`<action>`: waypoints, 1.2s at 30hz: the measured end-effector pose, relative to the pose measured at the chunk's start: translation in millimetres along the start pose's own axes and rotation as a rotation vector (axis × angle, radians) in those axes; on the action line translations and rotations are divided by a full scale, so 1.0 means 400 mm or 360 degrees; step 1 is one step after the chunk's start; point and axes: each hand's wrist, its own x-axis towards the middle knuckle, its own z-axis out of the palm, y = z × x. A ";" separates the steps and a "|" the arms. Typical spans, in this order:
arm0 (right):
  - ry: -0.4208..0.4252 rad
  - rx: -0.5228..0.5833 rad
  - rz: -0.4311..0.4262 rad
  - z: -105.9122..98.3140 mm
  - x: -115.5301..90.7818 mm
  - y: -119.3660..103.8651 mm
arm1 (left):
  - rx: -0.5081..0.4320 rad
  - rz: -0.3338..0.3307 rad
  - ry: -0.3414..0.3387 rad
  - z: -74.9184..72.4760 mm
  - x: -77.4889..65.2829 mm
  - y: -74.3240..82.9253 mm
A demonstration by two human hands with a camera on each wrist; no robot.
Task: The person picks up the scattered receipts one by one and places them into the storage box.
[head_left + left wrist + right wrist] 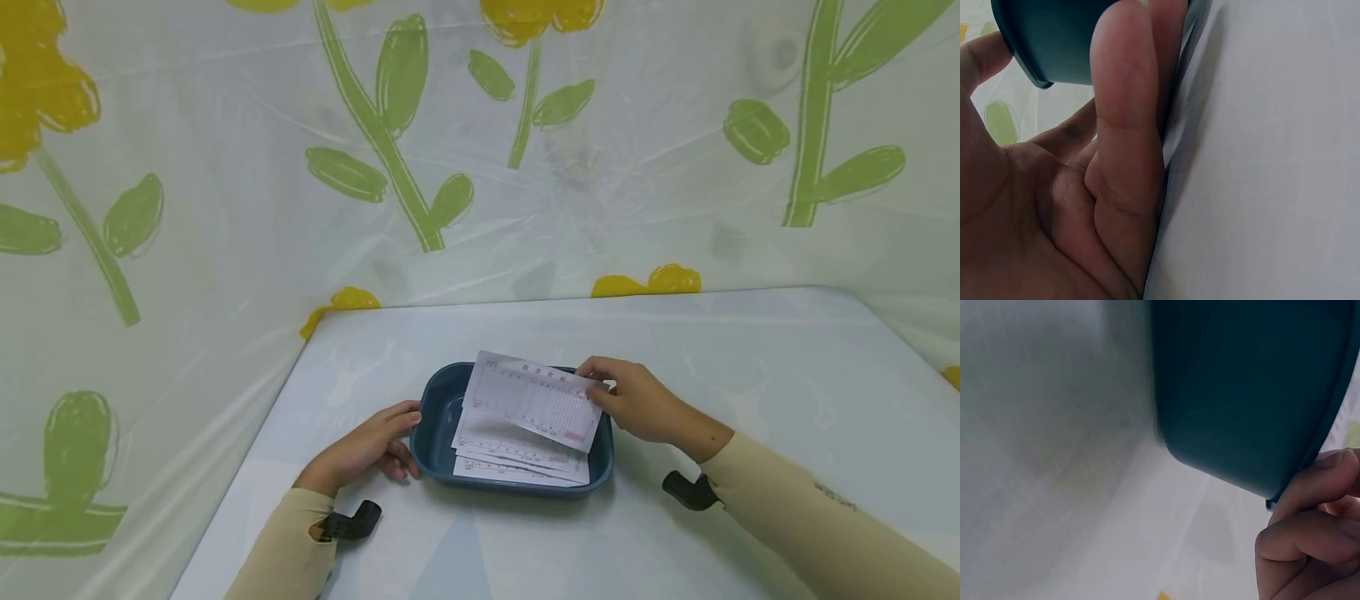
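Observation:
A dark blue plastic basin stands on the table, holding several printed paper slips in a loose, overlapping stack. My right hand pinches the right edge of the top receipt slip, which is tilted up above the others and reaches past the far rim. In the right wrist view, curled fingers are close by the rim of the basin. On the other side, my left hand touches the basin's left end with loosely bent fingers. The left wrist view shows its fingers beside the basin wall, low against the table.
The table has a pale patterned cover. Behind and to the left hangs a white sheet printed with yellow flowers and green leaves. Black wrist-worn pieces stick out near the left cuff and the right cuff.

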 end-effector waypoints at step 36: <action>-0.0126 -0.0948 0.0117 0.066 0.064 -0.055 | -0.0002 -0.0012 0.0029 0.004 0.006 -0.009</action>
